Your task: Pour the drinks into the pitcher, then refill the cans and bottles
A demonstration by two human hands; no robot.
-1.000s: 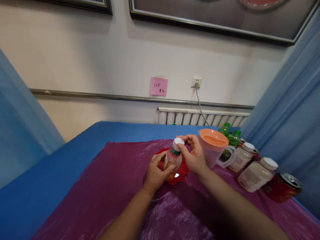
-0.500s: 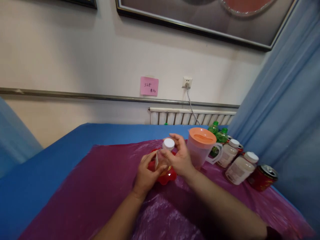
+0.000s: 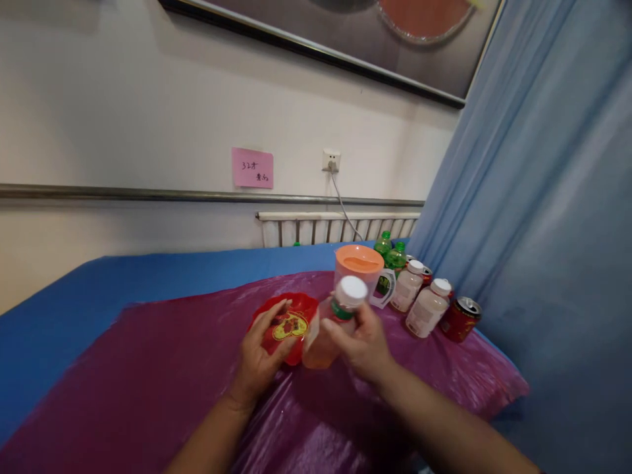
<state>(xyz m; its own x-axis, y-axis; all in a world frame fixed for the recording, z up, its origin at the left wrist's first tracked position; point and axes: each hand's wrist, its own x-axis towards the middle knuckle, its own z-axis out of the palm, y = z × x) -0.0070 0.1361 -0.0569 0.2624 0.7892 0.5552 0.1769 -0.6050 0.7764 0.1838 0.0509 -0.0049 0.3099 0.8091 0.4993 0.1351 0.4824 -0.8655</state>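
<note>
My right hand is wrapped round a clear plastic bottle with a white cap and a green band below it. The bottle is tilted, its cap leaning to the right, and some pale orange liquid seems to lie at its bottom. Left of the bottle, my left hand has its fingers apart and holds nothing. It is over the near left edge of a red scalloped plate with a yellow printed pattern. Behind the bottle stands a clear pitcher with an orange lid, partly hidden.
Right of the pitcher stand green bottles, two white-capped bottles and a red can, with more cans behind. Purple plastic sheeting covers the blue table. A blue curtain hangs at the right; a cord runs down the wall.
My left hand has come off the bottle and opened. The right hand has carried the bottle, now tilted, off to the right of the red plate. The view has turned right.
</note>
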